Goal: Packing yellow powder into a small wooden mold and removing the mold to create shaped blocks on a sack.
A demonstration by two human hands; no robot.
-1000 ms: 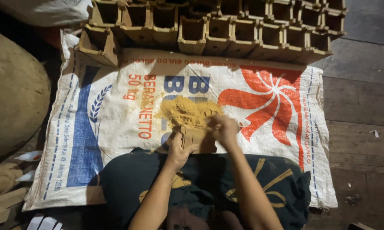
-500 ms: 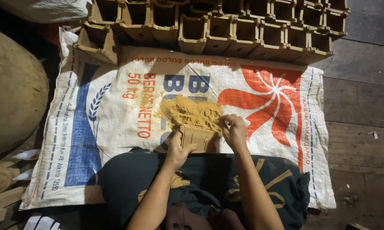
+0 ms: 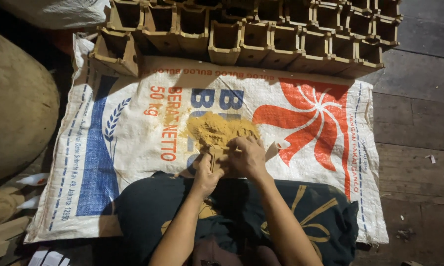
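Note:
A heap of yellow-brown powder (image 3: pixel 217 129) lies on a white printed woven sack (image 3: pixel 133 133) spread on the floor. At the heap's near edge, my left hand (image 3: pixel 205 176) grips a small brown cardboard box (image 3: pixel 218 158) from the left side. My right hand (image 3: pixel 247 156) rests over the top of the box, fingers curled at the edge of the powder. A small white cone-shaped piece (image 3: pixel 276 148) lies just right of my right hand. My lap, under dark cloth with a gold pattern (image 3: pixel 301 216), is below the hands.
Rows of open brown cardboard boxes (image 3: pixel 261 34) stand along the sack's far edge. A large tan sack (image 3: pixel 15 103) bulges at the left. White paper scraps (image 3: pixel 32 180) lie at the lower left. Dark wooden floorboards (image 3: pixel 414 157) run on the right.
My right hand has moved left from beside the box to on top of it, at the powder's edge. My left hand stays on the box.

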